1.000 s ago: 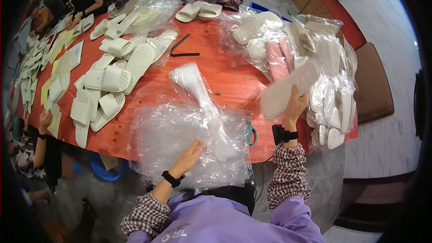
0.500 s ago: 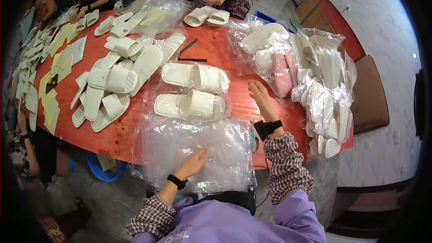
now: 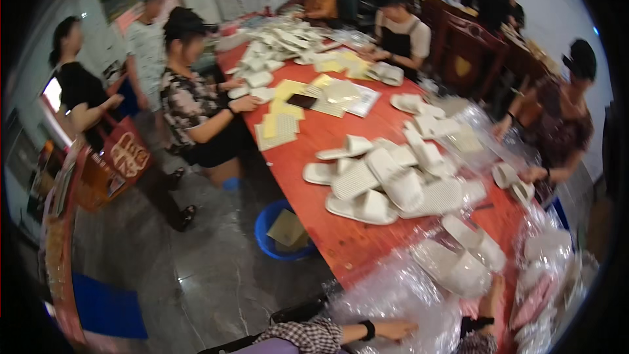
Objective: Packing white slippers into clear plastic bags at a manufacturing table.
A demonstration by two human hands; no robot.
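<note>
My left hand [image 3: 396,330] lies over a stack of clear plastic bags [image 3: 386,288] at the near edge of the table, its fingers stretched out. My right hand [image 3: 493,294] is just beside a pair of white slippers [image 3: 452,272] in clear plastic; blur and the low edge of the view hide what its fingers do. A heap of loose white slippers [image 3: 373,177] lies farther along the red table [image 3: 295,177].
A phone [image 3: 301,101] rests among yellow sheets [image 3: 278,128]. On the floor stands a blue basin [image 3: 265,223]. Bagged slippers [image 3: 549,249] are piled at the right. Co-workers stand round the table, one person [image 3: 557,118] at the right handling slippers.
My view has swung up and to the left, so the hands now sit at the lower right. The right hand is now close beside the bagged slippers. The right-hand co-worker now handles slippers.
</note>
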